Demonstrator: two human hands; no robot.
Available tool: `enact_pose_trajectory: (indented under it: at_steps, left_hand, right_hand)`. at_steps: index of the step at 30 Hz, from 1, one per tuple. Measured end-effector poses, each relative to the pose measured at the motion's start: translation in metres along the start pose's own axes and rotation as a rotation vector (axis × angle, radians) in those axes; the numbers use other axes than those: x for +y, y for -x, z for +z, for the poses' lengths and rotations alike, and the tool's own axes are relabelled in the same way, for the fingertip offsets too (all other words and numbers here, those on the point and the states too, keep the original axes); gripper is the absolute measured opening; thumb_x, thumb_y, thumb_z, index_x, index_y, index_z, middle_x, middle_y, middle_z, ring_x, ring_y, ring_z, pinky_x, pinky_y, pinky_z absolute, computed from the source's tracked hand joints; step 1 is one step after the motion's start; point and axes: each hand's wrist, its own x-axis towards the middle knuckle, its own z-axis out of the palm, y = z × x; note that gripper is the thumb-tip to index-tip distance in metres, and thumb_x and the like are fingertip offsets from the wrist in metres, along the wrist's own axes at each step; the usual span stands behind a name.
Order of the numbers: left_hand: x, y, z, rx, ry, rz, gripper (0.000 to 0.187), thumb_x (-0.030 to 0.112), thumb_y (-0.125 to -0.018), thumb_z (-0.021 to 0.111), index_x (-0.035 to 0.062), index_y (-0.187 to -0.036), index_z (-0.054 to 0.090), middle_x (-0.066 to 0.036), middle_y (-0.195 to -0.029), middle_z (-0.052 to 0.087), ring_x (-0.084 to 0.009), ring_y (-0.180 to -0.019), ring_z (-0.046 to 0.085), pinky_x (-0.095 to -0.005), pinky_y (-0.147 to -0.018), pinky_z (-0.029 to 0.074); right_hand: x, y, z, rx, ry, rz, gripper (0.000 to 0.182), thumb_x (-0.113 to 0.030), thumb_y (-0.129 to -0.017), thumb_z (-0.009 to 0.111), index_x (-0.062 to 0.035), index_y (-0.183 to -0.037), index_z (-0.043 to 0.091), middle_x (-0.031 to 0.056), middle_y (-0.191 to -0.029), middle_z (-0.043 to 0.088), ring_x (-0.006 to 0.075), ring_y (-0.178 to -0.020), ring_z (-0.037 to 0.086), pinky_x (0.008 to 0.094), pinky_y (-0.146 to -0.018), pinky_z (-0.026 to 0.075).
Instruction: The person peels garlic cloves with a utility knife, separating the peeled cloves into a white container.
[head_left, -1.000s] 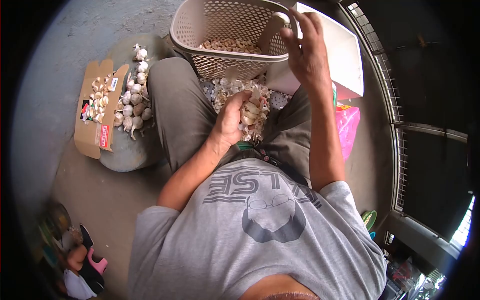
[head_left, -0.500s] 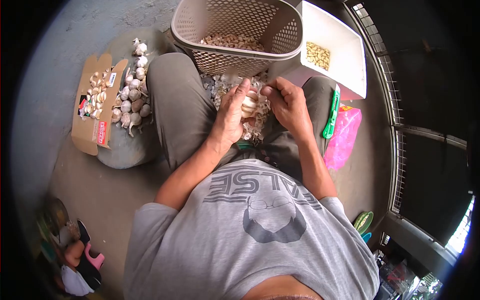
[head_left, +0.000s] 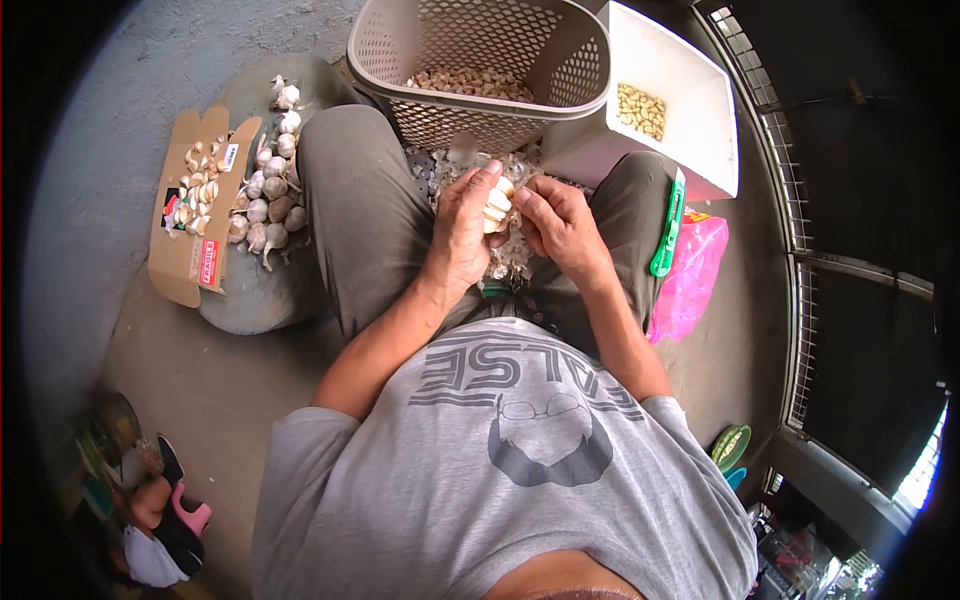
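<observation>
Gripping one garlic bulb, two hands meet.

the garlic bulb is creamy white with pale tan cloves. the laundry-style basket is beige with a fine mesh pattern. the tub is white, holding yellowish peeled cloves. the trousers are olive grey. the t-shirt is light grey with dark grey lettering. the plastic bag is bright pink, the knife handle green, the cardboard box brown.
</observation>
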Motion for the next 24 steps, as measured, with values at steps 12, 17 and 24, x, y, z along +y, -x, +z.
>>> enact_pose_trajectory:
  at_steps: [12, 17, 24]
  left_hand:
    - [0.004, 0.001, 0.006, 0.045, -0.089, 0.028, 0.049, 0.060, -0.105, 0.049, 0.0125, -0.099, 0.062, 0.005, -0.073, 0.059, -0.0044, -0.051, 0.048, -0.0221, -0.041, 0.031]
    - [-0.001, -0.001, -0.004, -0.077, -0.027, -0.079, 0.053, 0.063, -0.104, 0.047, 0.0131, -0.096, 0.063, 0.008, -0.062, 0.049, -0.0037, -0.045, 0.040, -0.0228, -0.039, 0.026]
    - [0.001, 0.004, 0.007, 0.001, -0.066, -0.063, 0.051, 0.061, -0.104, 0.050, 0.0120, -0.099, 0.063, 0.004, -0.071, 0.059, -0.0049, -0.047, 0.048, -0.0212, -0.037, 0.030]
  right_hand:
    - [-0.011, 0.000, 0.014, 0.153, 0.439, -0.478, 0.028, -0.021, -0.099, 0.070, 0.0017, -0.112, 0.060, 0.0130, -0.088, 0.063, 0.0267, -0.077, 0.064, 0.0392, -0.069, 0.051]
    - [-0.020, -0.002, 0.016, 0.021, 0.590, -0.473, 0.027, -0.020, -0.098, 0.068, 0.0015, -0.113, 0.061, 0.0209, -0.102, 0.064, 0.0421, -0.091, 0.065, 0.0470, -0.077, 0.052]
    - [-0.009, -0.007, 0.006, 0.154, 0.297, -0.245, 0.029, -0.025, -0.110, 0.051, 0.0007, -0.103, 0.063, 0.0093, -0.068, 0.063, 0.0247, -0.056, 0.063, 0.0362, -0.052, 0.048]
